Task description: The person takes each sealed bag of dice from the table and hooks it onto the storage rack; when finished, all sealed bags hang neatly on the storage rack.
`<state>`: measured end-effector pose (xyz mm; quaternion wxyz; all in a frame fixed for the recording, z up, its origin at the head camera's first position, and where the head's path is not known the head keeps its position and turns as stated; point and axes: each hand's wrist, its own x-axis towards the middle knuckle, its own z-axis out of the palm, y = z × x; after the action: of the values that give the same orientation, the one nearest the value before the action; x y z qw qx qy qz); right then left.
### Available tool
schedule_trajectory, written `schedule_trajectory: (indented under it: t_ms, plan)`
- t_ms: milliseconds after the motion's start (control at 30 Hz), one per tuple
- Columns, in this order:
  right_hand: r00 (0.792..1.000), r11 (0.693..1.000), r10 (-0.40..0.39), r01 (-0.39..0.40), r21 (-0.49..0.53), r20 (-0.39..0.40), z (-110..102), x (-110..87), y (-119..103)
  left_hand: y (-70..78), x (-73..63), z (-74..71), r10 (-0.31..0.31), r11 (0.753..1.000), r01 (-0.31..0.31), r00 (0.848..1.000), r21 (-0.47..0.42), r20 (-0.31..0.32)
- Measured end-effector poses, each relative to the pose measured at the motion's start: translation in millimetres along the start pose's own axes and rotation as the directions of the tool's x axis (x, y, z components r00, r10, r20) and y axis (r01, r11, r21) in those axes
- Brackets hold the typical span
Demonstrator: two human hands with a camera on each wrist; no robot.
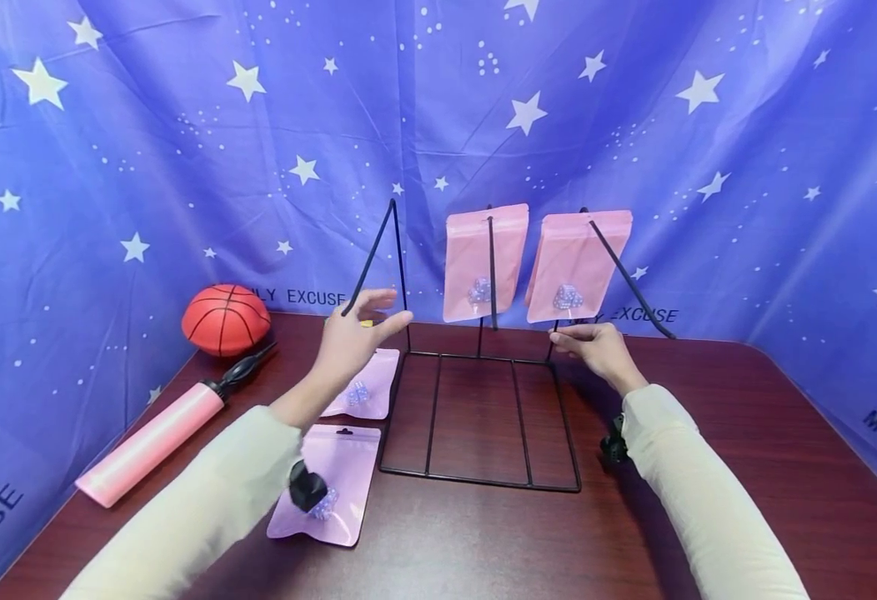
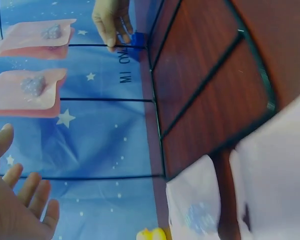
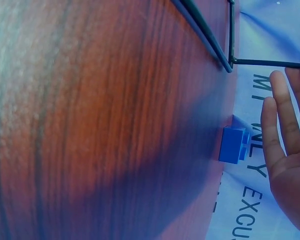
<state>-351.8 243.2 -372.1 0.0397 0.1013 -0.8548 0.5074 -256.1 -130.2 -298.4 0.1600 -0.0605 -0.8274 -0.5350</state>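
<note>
Pink hand pump (image 1: 153, 442) along the worktop's (image 1: 769, 417) left edge, toy basketball (image 1: 226, 320) at its back left corner, two zip pouches (image 1: 343, 475) flat beside the black wire rack (image 1: 479, 481), left hand (image 1: 352, 337) spread, more pouches (image 1: 569, 258) hanging on two prongs (image 1: 493, 271), right hand (image 1: 599, 350) pinching the right upright (image 1: 548, 356)

The right wrist view cuts off the right hand (image 3: 292, 175) and black rack (image 3: 267, 63).

Black wire rack (image 1: 479, 358), upright, pink pouches (image 1: 577, 262) on two prongs (image 1: 492, 275)
</note>
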Motion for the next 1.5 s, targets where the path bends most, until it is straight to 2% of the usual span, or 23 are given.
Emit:
schedule_trajectory:
  t_ms: [167,300,600,800,1033,1267,1367,1500]
  plan:
    - [1.0,1.0,-0.014,0.014,0.012,-0.005,-2,-0.4,1,-11.1,-18.8,-23.5,-0.028,0.999,0.026,0.998,0.042,0.055]
    - [1.0,0.999,-0.016,0.016,0.034,0.001,-3,-1.0,2,-22.5,-33.2,-36.6,-0.056,0.995,0.049,0.995,0.083,0.082]
    - [1.0,1.0,0.008,-0.008,-0.006,0.025,-4,-2.8,2,-47.8,-64.9,-51.3,-0.086,0.986,0.07,0.991,0.149,0.105]
    - [1.0,1.0,0.001,-0.002,0.019,0.023,-3,-1.4,2,-60.8,-84.1,-62.5,-0.142,0.97,0.116,0.983,0.215,0.112]
    - [1.0,1.0,-0.002,0.001,0.025,0.012,-1,-0.3,2,-77.0,-101.4,-73.7,-0.225,0.937,0.187,0.969,0.296,0.102]
    - [1.0,1.0,0.002,-0.002,-0.003,0.022,0,-0.9,1,-85.7,-110.1,-71.9,-0.299,0.895,0.239,0.948,0.377,0.109]
    - [1.0,1.0,0.001,-0.001,0.004,0.024,0,-0.6,1,-87.8,-111.5,-68.2,-0.318,0.869,0.245,0.942,0.431,0.105]
    - [1.0,1.0,0.0,0.0,0.018,0.021,0,0.0,2,-89.4,-112.8,-62.8,-0.357,0.807,0.254,0.929,0.533,0.098]
